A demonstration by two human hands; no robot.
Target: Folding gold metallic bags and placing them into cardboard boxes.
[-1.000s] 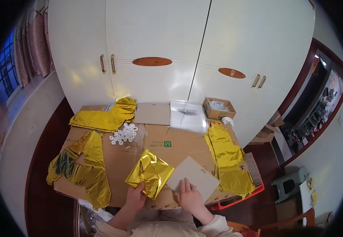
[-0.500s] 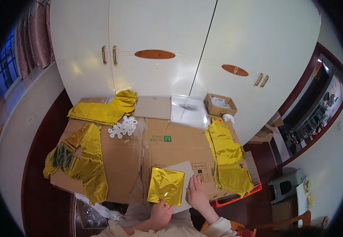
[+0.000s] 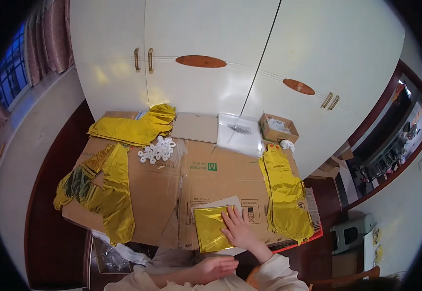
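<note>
A folded square of shiny gold foil [image 3: 210,228] lies on a pale card sheet [image 3: 230,200] near the table's front edge. My right hand [image 3: 240,231] rests flat over the foil's right side, fingers spread. Just below, close to my body, my left hand [image 3: 214,268] is held apart from the foil with its fingers stretched out and nothing in it. Flat gold foil balloons are laid out around them: one [image 3: 276,189] to the right, another [image 3: 116,194] to the left and a stack [image 3: 128,131] at the back left.
Brown cardboard [image 3: 162,194] covers the table. White plastic rings [image 3: 157,151] are heaped at the left. Along the back are a grey board [image 3: 195,127], a clear plastic sheet [image 3: 240,138] and a small carton [image 3: 279,128]. White cabinets [image 3: 206,29] stand behind; a grey stool [image 3: 351,233] is at right.
My right hand has moved from the card sheet onto the foil square and presses on it. My left hand has let go of the foil's lower edge and drawn back.
</note>
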